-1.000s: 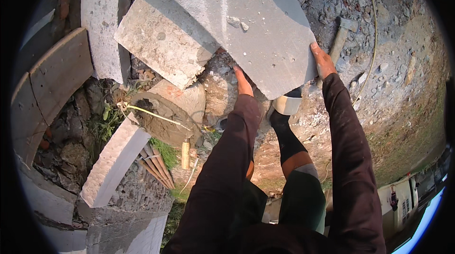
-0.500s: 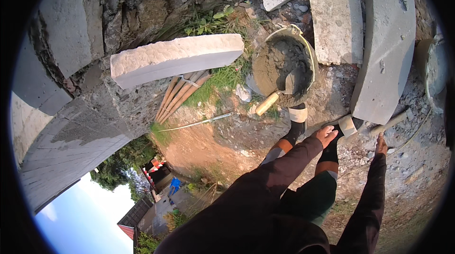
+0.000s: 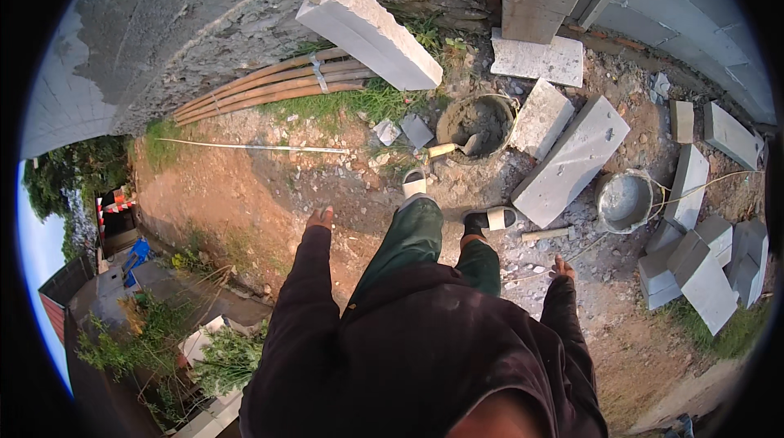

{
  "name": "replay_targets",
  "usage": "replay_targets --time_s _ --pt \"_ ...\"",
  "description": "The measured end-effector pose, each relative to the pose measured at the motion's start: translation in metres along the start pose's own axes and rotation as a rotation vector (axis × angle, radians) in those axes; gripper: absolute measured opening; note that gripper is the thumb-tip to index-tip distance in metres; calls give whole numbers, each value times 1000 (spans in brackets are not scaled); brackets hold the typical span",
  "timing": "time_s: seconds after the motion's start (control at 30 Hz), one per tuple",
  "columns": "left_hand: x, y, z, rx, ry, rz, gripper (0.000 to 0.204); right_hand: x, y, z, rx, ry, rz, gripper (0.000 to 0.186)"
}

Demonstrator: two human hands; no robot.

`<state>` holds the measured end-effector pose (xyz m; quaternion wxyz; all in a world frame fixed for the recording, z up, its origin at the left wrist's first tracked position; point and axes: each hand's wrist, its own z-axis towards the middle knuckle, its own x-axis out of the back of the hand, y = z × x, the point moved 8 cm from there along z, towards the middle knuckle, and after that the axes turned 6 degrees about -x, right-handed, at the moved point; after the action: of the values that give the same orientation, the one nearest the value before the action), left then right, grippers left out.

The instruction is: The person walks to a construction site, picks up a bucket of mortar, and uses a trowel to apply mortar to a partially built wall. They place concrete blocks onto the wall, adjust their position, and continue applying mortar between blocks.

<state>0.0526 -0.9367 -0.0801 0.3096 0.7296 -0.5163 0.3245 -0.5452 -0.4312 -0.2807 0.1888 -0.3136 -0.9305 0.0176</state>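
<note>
My left hand (image 3: 321, 217) hangs over the reddish dirt to the left of my legs, fingers stretched, with nothing in it. My right hand (image 3: 562, 268) is held out past my right knee, fingers apart and empty. Nearest to it on the ground lies a hammer (image 3: 545, 234) with a wooden handle; I see a gap between them. Ahead of my feet stands a bucket of grey mortar (image 3: 482, 124), and a trowel (image 3: 443, 150) rests at its rim, its yellowish handle sticking out. A long grey concrete block (image 3: 570, 162) lies on the rubble right of it.
A pale block (image 3: 371, 34) leans above bundled poles (image 3: 269, 88) at the wall. A thin rod (image 3: 261, 146) lies on the dirt. To the right are a second bucket (image 3: 602, 197), a thin cord (image 3: 704, 187) and stacked blocks (image 3: 701, 283). Further slabs (image 3: 539, 60) lie ahead.
My body has straightened and the view has widened. My hands, earlier low near my feet, are now farther apart at my sides. The mortar bucket and blocks appear smaller and farther off.
</note>
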Motion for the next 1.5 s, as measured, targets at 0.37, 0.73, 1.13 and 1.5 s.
replay_targets --time_s 0.37,0.73,1.13,1.5 --pt "-53 -42 -67 137 -94 -345 55 74 -275 -94 601 66 93 53" --pt "139 182 200 -262 513 -501 42 -139 -408 -234 693 -14 -339 50" --pt "277 411 356 -427 359 -63 96 -587 -710 -421 1518 199 -1152 78" --pt "270 249 403 566 558 -570 66 -611 -648 -412 1513 188 -1447 79"
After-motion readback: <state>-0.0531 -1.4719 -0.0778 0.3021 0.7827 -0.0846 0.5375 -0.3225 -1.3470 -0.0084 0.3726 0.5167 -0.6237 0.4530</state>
